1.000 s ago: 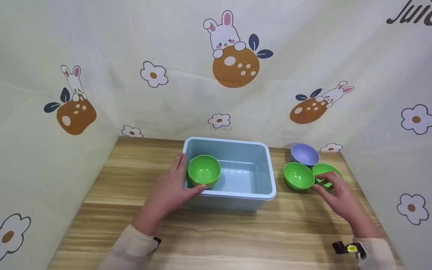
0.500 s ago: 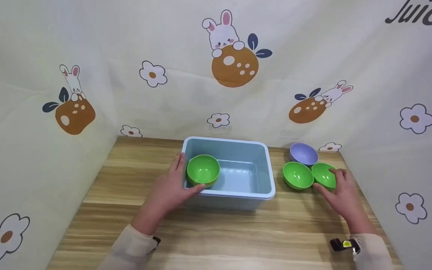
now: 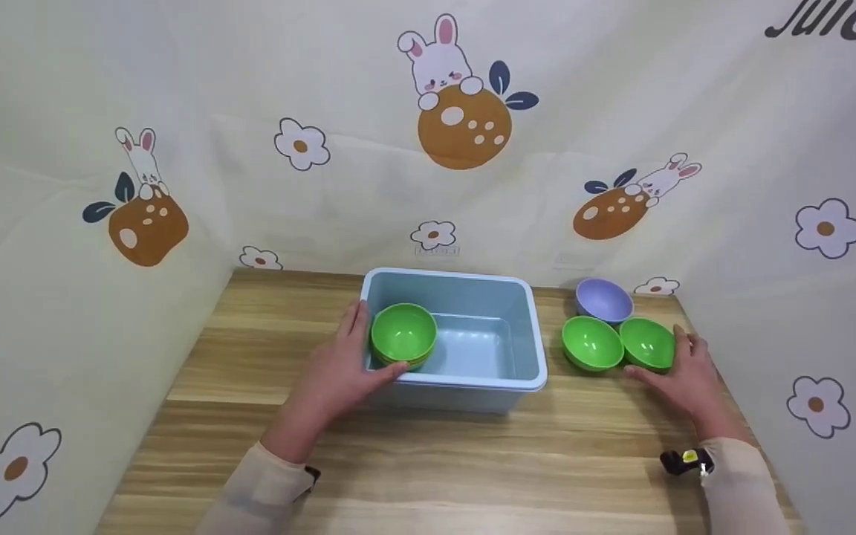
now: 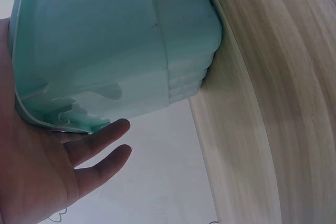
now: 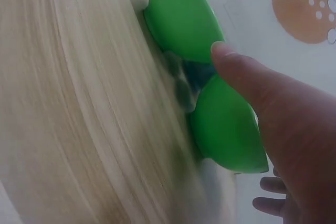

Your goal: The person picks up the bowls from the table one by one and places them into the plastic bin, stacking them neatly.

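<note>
A light blue plastic bin (image 3: 472, 386) stands on the wooden table. My left hand (image 3: 335, 369) spans its near left corner, thumb along the front rim and fingers against the left side. In the left wrist view two fingers (image 4: 105, 174) extend loosely under the rim. Inside the bin, at the left, sits a small stack of green bowls (image 3: 403, 333). To the right, my right hand (image 3: 684, 379) is spread around the near right side of a green bowl (image 3: 647, 343). Its thumb (image 5: 247, 74) overlaps the bowl's rim in the right wrist view.
A second green bowl (image 3: 591, 343) sits immediately left of the one by my right hand. Behind both stands a purple bowl (image 3: 604, 299). Printed fabric walls (image 3: 339, 208) rise at the back and both sides of the table (image 3: 428, 468).
My right hand has drawn back to the right, its fingers moving from over the right green bowl to its outer side. The left hand and bin stay put.
</note>
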A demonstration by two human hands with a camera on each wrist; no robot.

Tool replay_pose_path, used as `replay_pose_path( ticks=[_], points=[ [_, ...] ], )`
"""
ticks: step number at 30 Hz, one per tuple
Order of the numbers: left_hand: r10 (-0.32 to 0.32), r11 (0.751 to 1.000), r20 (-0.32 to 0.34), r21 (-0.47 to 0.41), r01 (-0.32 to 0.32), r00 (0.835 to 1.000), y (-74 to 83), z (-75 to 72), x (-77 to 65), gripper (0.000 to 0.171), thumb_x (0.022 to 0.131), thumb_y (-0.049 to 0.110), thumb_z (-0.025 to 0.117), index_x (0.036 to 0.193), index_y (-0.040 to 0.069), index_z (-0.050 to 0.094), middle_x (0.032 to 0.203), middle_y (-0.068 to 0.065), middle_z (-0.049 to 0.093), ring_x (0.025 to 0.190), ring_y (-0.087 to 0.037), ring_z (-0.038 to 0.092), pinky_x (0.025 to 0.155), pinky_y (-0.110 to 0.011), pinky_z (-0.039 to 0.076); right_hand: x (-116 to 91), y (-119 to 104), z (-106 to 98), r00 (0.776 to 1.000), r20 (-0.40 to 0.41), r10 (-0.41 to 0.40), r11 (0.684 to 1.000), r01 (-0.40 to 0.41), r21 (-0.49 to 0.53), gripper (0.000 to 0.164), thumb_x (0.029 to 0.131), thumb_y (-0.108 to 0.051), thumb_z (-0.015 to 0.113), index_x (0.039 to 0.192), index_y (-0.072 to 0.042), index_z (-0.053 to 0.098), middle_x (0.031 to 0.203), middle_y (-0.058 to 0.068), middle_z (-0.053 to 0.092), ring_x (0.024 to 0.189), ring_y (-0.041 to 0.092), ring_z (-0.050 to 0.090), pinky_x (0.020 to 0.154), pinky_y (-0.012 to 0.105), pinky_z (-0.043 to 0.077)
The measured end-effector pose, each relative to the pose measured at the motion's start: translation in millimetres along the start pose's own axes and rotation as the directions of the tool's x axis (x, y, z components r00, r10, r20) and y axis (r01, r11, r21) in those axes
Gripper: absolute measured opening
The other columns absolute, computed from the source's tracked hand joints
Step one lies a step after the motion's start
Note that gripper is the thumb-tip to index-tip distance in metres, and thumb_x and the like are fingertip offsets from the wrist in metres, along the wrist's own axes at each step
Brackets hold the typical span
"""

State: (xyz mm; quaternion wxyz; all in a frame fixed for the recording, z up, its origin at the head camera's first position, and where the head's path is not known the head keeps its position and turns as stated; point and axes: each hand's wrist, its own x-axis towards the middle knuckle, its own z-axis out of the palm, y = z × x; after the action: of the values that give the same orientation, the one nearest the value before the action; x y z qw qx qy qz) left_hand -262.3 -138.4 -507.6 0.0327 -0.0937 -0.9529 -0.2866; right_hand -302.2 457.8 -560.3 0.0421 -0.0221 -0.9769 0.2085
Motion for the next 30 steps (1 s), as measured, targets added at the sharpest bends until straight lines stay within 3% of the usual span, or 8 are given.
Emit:
replay_pose_path(
  ticks=[6,18,30],
  points=[
    [0.003,1.0,-0.006,0.008,-0.003,1.0,1.4,-2.4,0.4,0.129,0.089,0.078,0.077,0.177,0.006,0.016,0.184,-0.017,0.014,0.152,-0.053,0.046,0.115,-0.069,0.048,10.0,4.5,-3.3,0.998,0.069,0.013,1.0,-0.013,0.0,0.142,0.089,-0.074,0.081,0.172,0.009,0.001,0.161,0.054,0.016,0.143,0.077,0.029,0.112,0.087,0.031],
    [0.008,1.0,-0.017,-0.001,-0.008,1.0,1.0,0.8,-2.2,0.128,0.09,0.076,0.077,0.176,0.003,0.018,0.183,-0.019,0.015,0.155,-0.051,0.043,0.119,-0.066,0.045,19.1,6.5,-4.1,0.997,0.058,-0.05,0.999,0.049,0.02,0.136,0.093,-0.071,0.079,0.169,0.016,0.006,0.157,0.055,0.023,0.144,0.074,0.03,0.114,0.085,0.031],
    [-0.007,1.0,-0.02,0.022,0.008,1.0,1.2,1.4,-2.0,0.13,0.088,0.08,0.076,0.177,0.005,0.017,0.184,-0.017,0.014,0.157,-0.049,0.041,0.12,-0.064,0.045,20.1,11.9,8.8,0.997,0.071,-0.042,0.995,0.036,0.092,0.134,0.096,-0.068,0.076,0.169,0.014,0.0,0.157,0.054,0.016,0.139,0.076,0.033,0.108,0.089,0.034]
  ],
)
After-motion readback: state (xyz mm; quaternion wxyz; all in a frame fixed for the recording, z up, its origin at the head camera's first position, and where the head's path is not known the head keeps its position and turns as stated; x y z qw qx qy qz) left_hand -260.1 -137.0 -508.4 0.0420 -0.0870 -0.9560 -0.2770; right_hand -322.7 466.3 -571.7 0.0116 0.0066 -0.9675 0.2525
